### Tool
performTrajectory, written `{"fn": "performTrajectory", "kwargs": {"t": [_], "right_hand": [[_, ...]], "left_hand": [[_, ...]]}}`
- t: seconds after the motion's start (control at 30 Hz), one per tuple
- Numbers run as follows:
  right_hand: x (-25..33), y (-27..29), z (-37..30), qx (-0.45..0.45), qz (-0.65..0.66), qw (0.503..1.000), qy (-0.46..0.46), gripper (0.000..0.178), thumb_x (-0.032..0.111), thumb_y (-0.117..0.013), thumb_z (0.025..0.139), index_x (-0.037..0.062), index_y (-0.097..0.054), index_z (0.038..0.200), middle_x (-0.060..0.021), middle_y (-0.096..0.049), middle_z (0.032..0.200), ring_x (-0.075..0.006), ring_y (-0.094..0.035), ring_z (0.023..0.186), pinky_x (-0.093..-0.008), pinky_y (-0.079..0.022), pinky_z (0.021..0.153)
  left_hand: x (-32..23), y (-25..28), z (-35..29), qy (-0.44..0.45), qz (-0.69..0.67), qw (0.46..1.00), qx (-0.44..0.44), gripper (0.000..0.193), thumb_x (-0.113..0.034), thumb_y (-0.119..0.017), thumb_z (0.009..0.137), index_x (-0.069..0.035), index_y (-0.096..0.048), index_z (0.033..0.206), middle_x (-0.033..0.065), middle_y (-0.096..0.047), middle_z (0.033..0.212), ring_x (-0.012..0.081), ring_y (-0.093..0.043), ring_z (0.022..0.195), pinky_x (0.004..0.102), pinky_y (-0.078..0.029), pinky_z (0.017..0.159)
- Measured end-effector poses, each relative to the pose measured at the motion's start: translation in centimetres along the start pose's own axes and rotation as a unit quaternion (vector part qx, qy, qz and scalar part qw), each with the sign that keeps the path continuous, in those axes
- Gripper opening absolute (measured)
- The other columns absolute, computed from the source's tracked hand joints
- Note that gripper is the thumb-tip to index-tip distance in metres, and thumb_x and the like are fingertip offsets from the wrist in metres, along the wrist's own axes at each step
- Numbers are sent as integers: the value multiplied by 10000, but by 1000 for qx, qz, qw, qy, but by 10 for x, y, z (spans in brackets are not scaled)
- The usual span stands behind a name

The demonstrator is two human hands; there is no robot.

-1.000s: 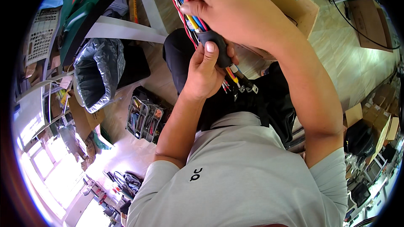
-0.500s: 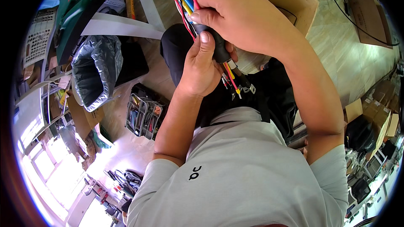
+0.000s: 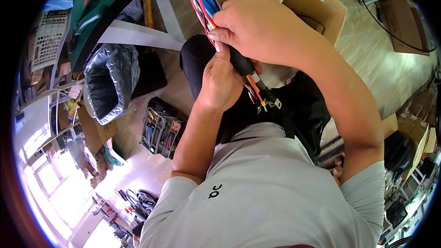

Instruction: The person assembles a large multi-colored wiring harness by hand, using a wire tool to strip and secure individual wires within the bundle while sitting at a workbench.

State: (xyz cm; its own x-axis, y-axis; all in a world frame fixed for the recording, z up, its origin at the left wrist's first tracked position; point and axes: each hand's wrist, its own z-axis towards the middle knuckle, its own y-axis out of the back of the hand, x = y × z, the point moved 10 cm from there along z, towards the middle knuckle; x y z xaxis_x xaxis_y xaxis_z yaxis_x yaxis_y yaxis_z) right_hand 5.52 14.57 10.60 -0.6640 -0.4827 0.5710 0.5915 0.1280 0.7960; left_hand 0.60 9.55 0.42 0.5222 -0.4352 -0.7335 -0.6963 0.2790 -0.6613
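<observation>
And here is the black sleeve (image 3: 240, 62), slanting in front of the person's middle, above the dark trousers (image 3: 193, 62)! The left hand (image 3: 222, 85) has it from the sleeve's left side, closed around it, thumb lying along its upper part, a fingertip peeping out past its right edge. Up at the sleeve's top end works the right hand (image 3: 250, 23), thumb and forefinger drawn narrow on the coloured wires (image 3: 206, 3); exactly which strand is between those fingertips, I cannot tell. Red, blue, white and brown, the wires run up and leftward from the sleeve, and out of its lower end come the wire ends (image 3: 255, 89), red and yellow among them, with a metal lug (image 3: 278, 104) just beside them, below and right of the sleeve. Look left of the sleeve: a bag-lined bin (image 3: 111, 82), and lower down, the crate of tools (image 3: 161, 128) on the floor. Above and right of the sleeve, well apart, sits a wooden box (image 3: 314, 2), with a cardboard box (image 3: 404, 24) farther right again
</observation>
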Motion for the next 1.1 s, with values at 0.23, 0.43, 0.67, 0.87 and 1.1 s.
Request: {"fn": "performTrajectory", "kwargs": {"t": [0.23, 0.43, 0.67, 0.87, 1.1], "right_hand": [[3, 16, -90, -129, 54, 985, -101, 349, 274, -799, 776, 39, -570, 895, -77, -592, 711, -219, -602, 640, -327, -487, 587], [-2, -18, -144, -127, 45, 978, -158, 241, 216, -718, 844, 42, -551, 837, -107, -572, 726, -310, -580, 648, -400, -464, 538], [-16, -1, -159, -196, 215, 933, -213, 195, 185, -677, 888, 48, -553, 827, -122, -575, 649, -323, -586, 581, -400, -446, 495], [-2, 10, -164, -276, 139, 941, -139, 274, 176, -718, 842, 56, -486, 760, -100, -543, 631, -302, -559, 555, -385, -442, 481], [8, 19, -169, -317, 107, 938, -97, 256, 121, -749, 773, 54, -503, 762, -81, -517, 640, -273, -545, 547, -363, -429, 466]], "left_hand": [[1, -5, -2, 10, -20, 999, 28, 630, -551, -276, 1019, -34, -407, 1354, 156, -556, 1193, 284, -557, 1043, 418, -434, 924], [1, -23, -3, 7, -95, 991, 98, 679, -495, -383, 1002, 14, -304, 1444, 232, -493, 1326, 326, -538, 1161, 453, -442, 954], [-6, -21, -6, -23, 58, 996, 62, 547, -405, -511, 993, 18, -415, 1326, 220, -576, 1237, 361, -602, 1124, 467, -499, 945], [-9, -29, -9, -10, 17, 1000, -8, 557, -432, -475, 999, 36, -431, 1298, 178, -605, 1118, 330, -626, 1066, 488, -509, 936], [-18, -18, -18, -25, 155, 982, -106, 558, -480, -423, 1007, 10, -464, 1271, 198, -619, 1059, 312, -642, 998, 483, -511, 933]]}}
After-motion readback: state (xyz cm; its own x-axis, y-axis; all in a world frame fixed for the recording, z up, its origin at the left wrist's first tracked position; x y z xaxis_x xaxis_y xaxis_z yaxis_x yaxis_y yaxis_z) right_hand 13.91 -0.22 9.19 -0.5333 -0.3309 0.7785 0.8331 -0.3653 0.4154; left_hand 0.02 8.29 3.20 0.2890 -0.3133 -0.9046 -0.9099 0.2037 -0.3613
